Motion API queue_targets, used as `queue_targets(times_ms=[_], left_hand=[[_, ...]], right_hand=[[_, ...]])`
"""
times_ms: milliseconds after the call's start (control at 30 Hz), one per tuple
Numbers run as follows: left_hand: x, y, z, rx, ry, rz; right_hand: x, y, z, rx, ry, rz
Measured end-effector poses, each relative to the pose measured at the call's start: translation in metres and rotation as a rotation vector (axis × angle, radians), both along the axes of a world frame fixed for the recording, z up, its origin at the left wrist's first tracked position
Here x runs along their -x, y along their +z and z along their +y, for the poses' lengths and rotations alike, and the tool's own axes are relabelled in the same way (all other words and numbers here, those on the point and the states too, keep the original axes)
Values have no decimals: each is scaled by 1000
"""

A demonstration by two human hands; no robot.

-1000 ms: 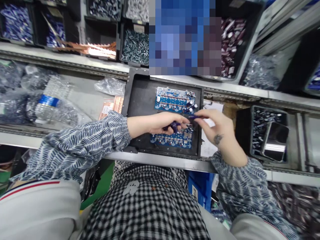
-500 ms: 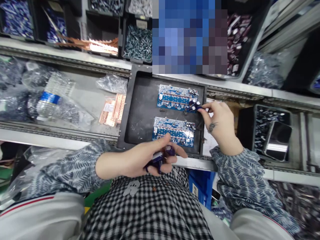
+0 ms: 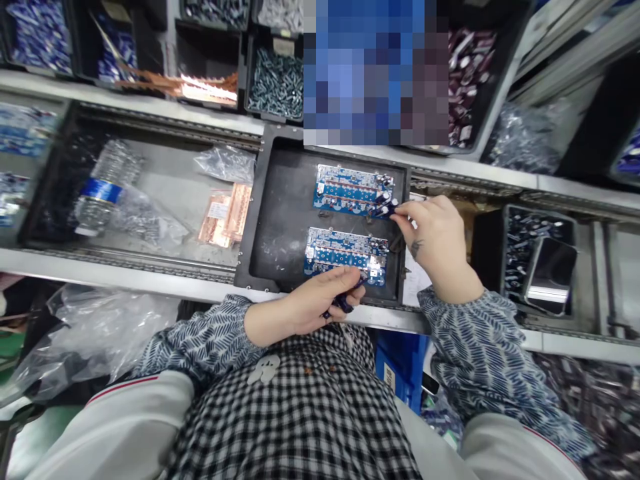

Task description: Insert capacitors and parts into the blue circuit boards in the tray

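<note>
Two blue circuit boards lie in a black tray (image 3: 283, 200): the far board (image 3: 345, 190) and the near board (image 3: 345, 253). Several dark cylindrical capacitors (image 3: 384, 202) stand at the right lower corner of the far board. There my right hand (image 3: 433, 230) pinches one capacitor (image 3: 391, 208) between thumb and forefinger; whether it is seated in the board I cannot tell. My left hand (image 3: 320, 299), below the near board, is closed around several loose capacitors (image 3: 344, 303), partly hidden by the fingers.
Parts bins (image 3: 276, 83) line the back shelf. Left of the tray are copper-coloured strips (image 3: 227, 217), a plastic bag (image 3: 225, 163) and a bottle (image 3: 103, 190). On the right, a phone (image 3: 550, 275) rests on a black bin (image 3: 515, 250) of parts. Circuit boards (image 3: 25, 130) show at far left.
My left hand has moved right and up, and its fingers have closed more around the capacitors. My right hand stays at the far board's corner. At left, a dark tray with boards has come into view.
</note>
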State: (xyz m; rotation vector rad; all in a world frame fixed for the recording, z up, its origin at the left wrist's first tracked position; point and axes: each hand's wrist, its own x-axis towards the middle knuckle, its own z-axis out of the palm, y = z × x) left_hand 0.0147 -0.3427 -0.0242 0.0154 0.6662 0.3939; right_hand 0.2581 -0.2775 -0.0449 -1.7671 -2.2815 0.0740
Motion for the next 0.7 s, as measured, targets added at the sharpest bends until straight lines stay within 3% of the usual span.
queue_targets(times_ms=[233, 433, 700], left_hand=[[0, 5, 5, 64, 37, 104], [7, 3, 14, 102, 125, 141], [11, 2, 13, 73, 99, 105]], right_hand=[[0, 2, 8, 47, 6, -24], [9, 4, 7, 112, -153, -51], [3, 11, 12, 124, 41, -46]])
